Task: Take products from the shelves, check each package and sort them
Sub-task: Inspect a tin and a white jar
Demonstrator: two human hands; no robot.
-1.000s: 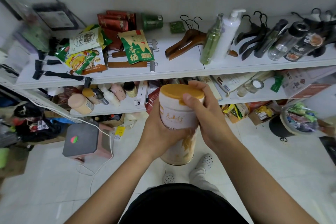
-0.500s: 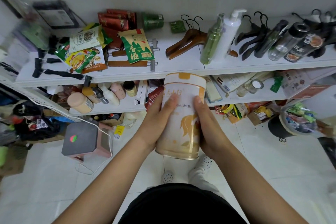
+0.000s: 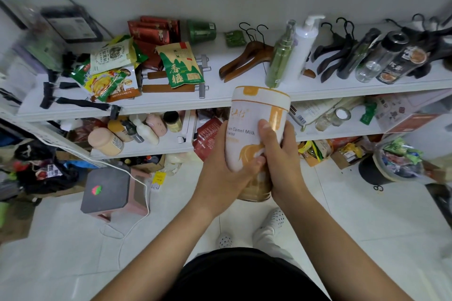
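Both hands were on the tin (image 3: 254, 115). The left hand (image 3: 225, 173) curled round its lower side, and the right hand (image 3: 281, 154) wrapped the other side with the thumb pressed on the label. The tin sat nearly upright in mid-air before the shelves, with its lid level with the upper shelf (image 3: 215, 87), where a green bag (image 3: 182, 66) and wooden hangers (image 3: 244, 61) lay.

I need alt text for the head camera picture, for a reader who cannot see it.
A person holds a white and orange camel milk can, lid up, before white shelves: the left hand grips its lower side, the right hand its front. The shelves carry snack bags, hangers and bottles.
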